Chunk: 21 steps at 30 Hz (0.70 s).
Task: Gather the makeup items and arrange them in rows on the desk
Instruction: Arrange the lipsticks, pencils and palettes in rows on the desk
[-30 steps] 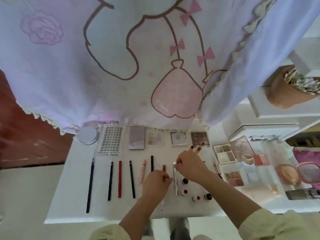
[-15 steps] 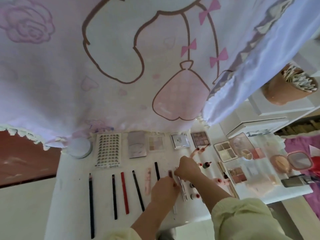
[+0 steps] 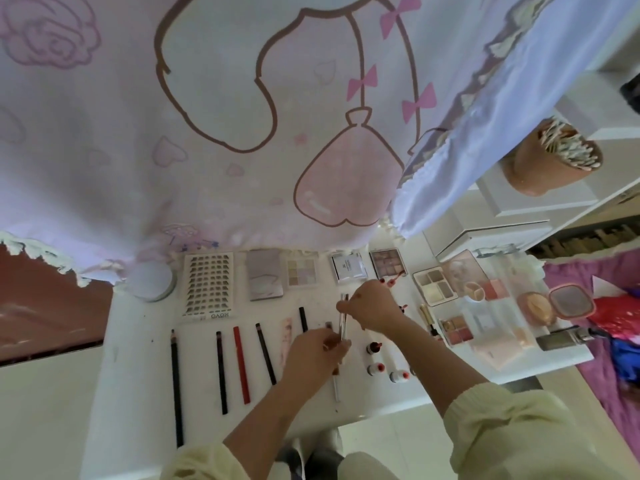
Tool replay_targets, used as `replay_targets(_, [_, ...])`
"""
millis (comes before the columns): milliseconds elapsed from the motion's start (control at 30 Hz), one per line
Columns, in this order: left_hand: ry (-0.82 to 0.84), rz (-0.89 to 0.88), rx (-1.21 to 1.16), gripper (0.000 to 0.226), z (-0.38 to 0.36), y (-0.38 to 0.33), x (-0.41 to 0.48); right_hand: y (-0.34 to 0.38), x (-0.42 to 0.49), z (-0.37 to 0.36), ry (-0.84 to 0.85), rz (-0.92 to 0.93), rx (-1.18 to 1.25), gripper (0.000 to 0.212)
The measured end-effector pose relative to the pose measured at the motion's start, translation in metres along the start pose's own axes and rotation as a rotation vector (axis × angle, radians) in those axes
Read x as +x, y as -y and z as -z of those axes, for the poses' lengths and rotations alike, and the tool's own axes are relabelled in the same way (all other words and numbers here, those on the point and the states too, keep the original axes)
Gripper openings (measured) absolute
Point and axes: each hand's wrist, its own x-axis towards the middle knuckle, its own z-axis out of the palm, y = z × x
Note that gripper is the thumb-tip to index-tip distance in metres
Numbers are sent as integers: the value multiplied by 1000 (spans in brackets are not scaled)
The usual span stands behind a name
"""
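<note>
Lining up slim sticks in the front row of the desk (image 3: 114,393).

Palettes (image 3: 265,274) fill the back row and pencils (image 3: 221,372) the front. Both hands meet at the row's end: the right hand (image 3: 370,308) pinches a silver stick (image 3: 343,315), and the left hand (image 3: 311,358) is closed over another stick, mostly hidden. Next, I judge, lay them parallel beside the pencils.

We see the right hand (image 3: 372,308) higher in the frame than a second ago, its fingers now pinching the top of the slim silver stick (image 3: 343,315). The left hand (image 3: 313,355) has closed in beneath it at centre frame, over the stick's lower end. The whole desk (image 3: 138,358) sits lower and tilted.
</note>
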Motion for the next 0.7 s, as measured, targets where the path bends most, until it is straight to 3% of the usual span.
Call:
replay_targets(233, [33,12,-359,16,23,0,-26,-12,-33,17,102,-17,461,18])
replay_targets(333, [20,-7,-373,12,28,-1,-36,-21,-43,20,184,-24,581,18])
replay_targets(500, [-20,-56,-287,21,29,-10,-44,-29,-55,19,179,47,584,30])
replay_targets(700, [-50,-167,-9,31,26,-19,-47,-33,-65,15,99,120,359,49])
